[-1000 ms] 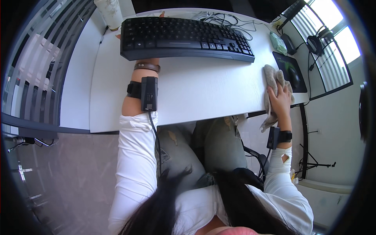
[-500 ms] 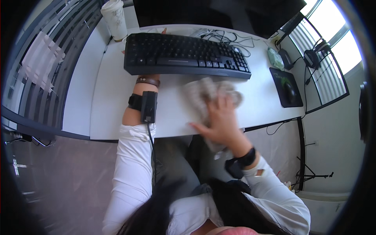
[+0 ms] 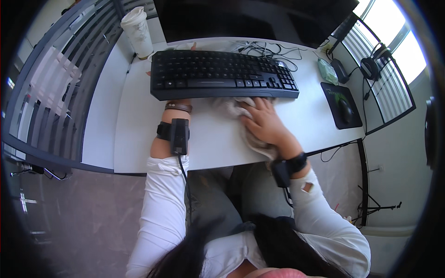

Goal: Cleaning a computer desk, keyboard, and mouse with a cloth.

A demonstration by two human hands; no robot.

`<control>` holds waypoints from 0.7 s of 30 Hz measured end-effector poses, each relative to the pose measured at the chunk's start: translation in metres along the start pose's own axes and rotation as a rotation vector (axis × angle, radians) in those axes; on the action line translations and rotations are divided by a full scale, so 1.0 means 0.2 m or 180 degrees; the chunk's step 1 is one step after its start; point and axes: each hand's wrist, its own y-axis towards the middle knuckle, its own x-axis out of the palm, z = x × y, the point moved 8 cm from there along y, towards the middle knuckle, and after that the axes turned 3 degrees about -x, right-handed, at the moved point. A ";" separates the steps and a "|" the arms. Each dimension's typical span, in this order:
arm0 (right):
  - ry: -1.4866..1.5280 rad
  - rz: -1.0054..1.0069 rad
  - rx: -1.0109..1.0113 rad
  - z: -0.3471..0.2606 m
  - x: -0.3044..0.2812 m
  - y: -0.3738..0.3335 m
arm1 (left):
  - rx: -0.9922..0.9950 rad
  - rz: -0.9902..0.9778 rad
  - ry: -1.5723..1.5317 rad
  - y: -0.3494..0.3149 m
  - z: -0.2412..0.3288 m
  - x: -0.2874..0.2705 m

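Note:
A black keyboard (image 3: pixel 222 74) is held raised over the white desk, its keys facing up. Most of my left hand (image 3: pixel 193 47) is hidden beneath it; a fingertip shows past the far edge and a bit of finger by the left end, so the hand grips the keyboard from below. My right hand (image 3: pixel 266 121) presses a crumpled, greyish-beige cloth (image 3: pixel 228 109) against the desktop, close to the keyboard's near edge. Part of the cloth reaches under the keyboard, and its tail hangs back toward my right wrist.
A monitor (image 3: pixel 255 23) stands behind the keyboard, with tangled cables (image 3: pixel 273 51) below it. A white lidded cup (image 3: pixel 137 34) is at the back left. To the right lie a mouse (image 3: pixel 344 111) on a dark mouse pad (image 3: pixel 330 95) and a green soft packet (image 3: pixel 327 71). Partitions flank the desk (image 3: pixel 139 134).
My right hand has moved the cloth slightly left and forward, partly under the keyboard. The left hand still holds the keyboard up, and the whole view has shifted a little.

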 end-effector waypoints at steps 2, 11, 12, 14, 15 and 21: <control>-0.0212 -0.0005 0.0439 0.23 -0.10 -0.23 | 0.0068 -0.0023 -0.0248 -0.40 0.12 -0.18; -0.1071 0.0569 0.2298 0.81 -0.41 -0.89 | -0.0029 -0.0176 0.0020 0.10 0.13 0.12; -0.1360 0.0682 0.2577 0.86 -0.47 -0.94 | -0.0025 -0.0184 0.0023 0.07 0.11 0.11; -0.1523 0.0634 0.2734 0.90 -0.50 -0.99 | -0.0024 -0.0191 0.0023 0.09 0.10 0.12; -0.1581 0.0683 0.2784 0.90 -0.51 -1.00 | -0.0035 -0.0193 0.0025 0.10 0.11 0.12; -0.2102 0.0531 0.2836 0.85 -0.48 -0.98 | -0.0117 -0.0231 0.0056 0.08 0.07 0.11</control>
